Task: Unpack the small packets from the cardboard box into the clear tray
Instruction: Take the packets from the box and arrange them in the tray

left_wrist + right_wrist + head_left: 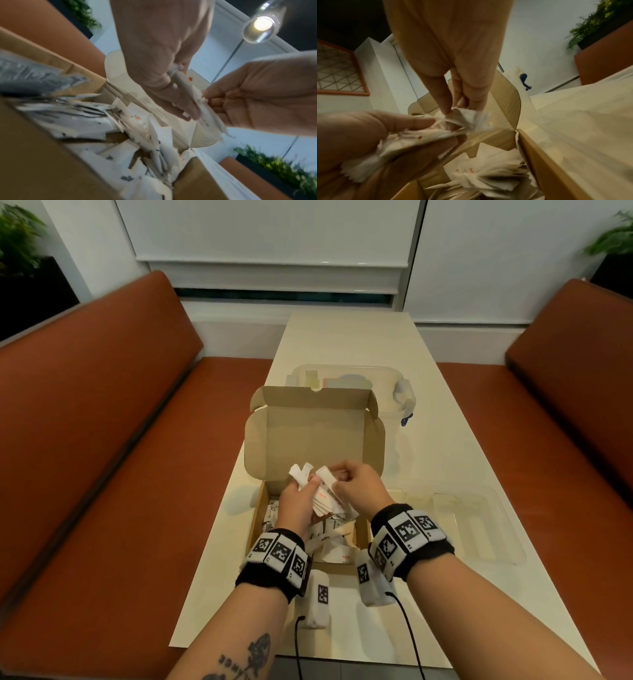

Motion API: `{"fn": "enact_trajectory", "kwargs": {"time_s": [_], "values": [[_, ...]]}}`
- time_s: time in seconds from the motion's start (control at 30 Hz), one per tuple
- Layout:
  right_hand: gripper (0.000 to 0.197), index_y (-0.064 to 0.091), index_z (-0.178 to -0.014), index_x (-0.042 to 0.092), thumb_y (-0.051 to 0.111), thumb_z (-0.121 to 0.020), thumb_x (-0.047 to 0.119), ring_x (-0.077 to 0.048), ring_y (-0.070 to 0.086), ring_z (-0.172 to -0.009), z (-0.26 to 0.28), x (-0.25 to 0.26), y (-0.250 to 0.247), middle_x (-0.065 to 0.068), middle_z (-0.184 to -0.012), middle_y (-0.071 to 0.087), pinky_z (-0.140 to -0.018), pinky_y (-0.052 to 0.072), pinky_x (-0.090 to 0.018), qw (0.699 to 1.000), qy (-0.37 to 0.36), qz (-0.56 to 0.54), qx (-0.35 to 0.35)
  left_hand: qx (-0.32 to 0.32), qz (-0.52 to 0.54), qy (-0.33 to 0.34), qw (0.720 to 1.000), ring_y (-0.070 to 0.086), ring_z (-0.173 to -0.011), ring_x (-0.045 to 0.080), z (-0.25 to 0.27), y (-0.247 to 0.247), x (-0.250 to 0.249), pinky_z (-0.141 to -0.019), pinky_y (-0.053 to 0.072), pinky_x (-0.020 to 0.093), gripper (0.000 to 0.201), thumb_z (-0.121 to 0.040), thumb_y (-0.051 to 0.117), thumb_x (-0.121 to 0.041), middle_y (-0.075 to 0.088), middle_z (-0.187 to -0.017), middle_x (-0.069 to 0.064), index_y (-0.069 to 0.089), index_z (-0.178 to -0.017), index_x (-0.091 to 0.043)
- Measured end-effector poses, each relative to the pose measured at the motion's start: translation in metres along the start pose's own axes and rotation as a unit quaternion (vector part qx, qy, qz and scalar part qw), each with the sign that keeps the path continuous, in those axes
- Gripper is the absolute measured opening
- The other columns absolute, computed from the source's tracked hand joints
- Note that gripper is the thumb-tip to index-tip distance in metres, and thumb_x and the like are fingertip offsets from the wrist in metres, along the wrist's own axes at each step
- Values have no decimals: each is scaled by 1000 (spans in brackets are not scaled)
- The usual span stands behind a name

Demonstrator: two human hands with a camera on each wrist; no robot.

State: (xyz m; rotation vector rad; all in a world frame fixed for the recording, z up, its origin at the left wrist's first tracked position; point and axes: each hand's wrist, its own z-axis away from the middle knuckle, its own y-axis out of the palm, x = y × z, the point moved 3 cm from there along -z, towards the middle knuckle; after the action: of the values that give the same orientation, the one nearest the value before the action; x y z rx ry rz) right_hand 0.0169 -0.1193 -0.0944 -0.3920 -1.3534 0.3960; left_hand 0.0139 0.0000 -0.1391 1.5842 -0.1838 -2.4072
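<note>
The open cardboard box [315, 436] stands mid-table with its lid up, and loose white packets [329, 539] fill its bottom. Above the box my left hand [305, 491] grips a bundle of white packets [322, 496] printed in red. My right hand [342, 482] pinches the top end of that bundle from the right. In the right wrist view my thumb and fingers [447, 108] nip a packet end [467, 117] beside my left hand [368, 135]. The left wrist view shows my left hand [180, 94] holding the bundle [197, 102] over the loose packets [137, 128]. The clear tray [479, 529] lies to the right of the box.
A clear lidded container [394, 385] with a blue latch stands behind the box. Orange benches [102, 440] flank the narrow white table [342, 337] on both sides. Cables from the wristbands hang over the table's near edge [308, 655].
</note>
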Motion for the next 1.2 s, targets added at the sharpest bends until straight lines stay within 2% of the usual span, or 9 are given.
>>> {"fn": "enact_trajectory", "kwargs": {"time_s": [0.1, 0.2, 0.37, 0.53, 0.63, 0.73, 0.8, 0.97, 1.2], "values": [[15, 61, -96, 13, 59, -85, 3, -17, 62, -78, 0, -3, -3, -2, -80, 62, -60, 49, -18, 999, -4, -15, -30, 52, 11, -1, 999, 71, -85, 23, 6, 4, 1, -61, 56, 31, 32, -89, 65, -26, 72, -102, 13, 61, -117, -11], [10, 61, -91, 12, 62, -84, 4, -17, 62, -73, 2, -6, -13, -5, -80, 62, -61, 51, -21, 998, 3, -41, -54, 75, 11, 4, 997, 72, -83, 22, 10, 7, 4, -60, 56, 28, 36, -83, 70, -13, 73, -100, 14, 61, -118, -7], [14, 65, -98, 5, 63, -84, 3, -29, 67, -88, 9, -23, -45, -13, -91, 67, -85, 55, -38, 991, 41, -115, -62, 40, -11, 11, 999, 67, -98, 29, 8, 16, 5, -81, 56, 40, 33, -86, 64, -2, 67, -113, 15, 58, -118, -9], [15, 52, -105, 3, 53, -93, 11, -21, 71, -66, 20, -50, -79, -17, -100, 62, -58, 58, -27, 969, 112, -206, -80, 59, -25, -1, 998, 66, -100, 32, 12, 33, 10, -84, 54, 52, 30, -88, 62, -3, 66, -111, 14, 55, -115, -14], [9, 46, -97, 13, 47, -95, 22, -14, 58, -54, 26, -61, -86, -9, -95, 65, -45, 44, -23, 979, 147, -108, -89, 67, -41, 1, 997, 66, -101, 28, 15, 43, 15, -86, 55, 48, 35, -88, 62, -4, 66, -112, 9, 53, -119, -17], [19, 48, -91, 11, 39, -98, 26, -15, 46, -61, 30, -67, -86, -7, -91, 67, -56, 39, -25, 979, 153, -124, -59, 77, -51, 1, 996, 66, -101, 25, 16, 52, 20, -87, 55, 45, 36, -88, 63, -4, 66, -110, 5, 51, -115, -25], [21, 51, -83, 7, 36, -96, 13, -16, 45, -63, 31, -69, -89, -8, -82, 64, -59, 39, -26, 974, 163, -149, -52, 77, -49, -5, 996, 66, -101, 25, 16, 56, 21, -89, 54, 45, 36, -88, 63, -5, 66, -110, 4, 51, -114, -26], [30, 48, -111, 2, 40, -86, -13, -21, 58, -72, 34, -76, -95, -20, -94, 59, -67, 50, -25, 957, 178, -215, -81, 70, -45, -8, 996, 66, -102, 25, 17, 61, 20, -90, 54, 47, 40, -88, 63, -4, 66, -113, 5, 51, -122, -23], [23, 58, -108, -4, 52, -87, -12, -30, 66, -77, 19, -85, -86, -22, -86, 65, -79, 56, -37, 962, 186, -172, -100, 52, -35, -4, 998, 64, -105, 27, 18, 55, 17, -88, 54, 47, 46, -89, 62, -4, 64, -121, 10, 50, -132, -13]]}}
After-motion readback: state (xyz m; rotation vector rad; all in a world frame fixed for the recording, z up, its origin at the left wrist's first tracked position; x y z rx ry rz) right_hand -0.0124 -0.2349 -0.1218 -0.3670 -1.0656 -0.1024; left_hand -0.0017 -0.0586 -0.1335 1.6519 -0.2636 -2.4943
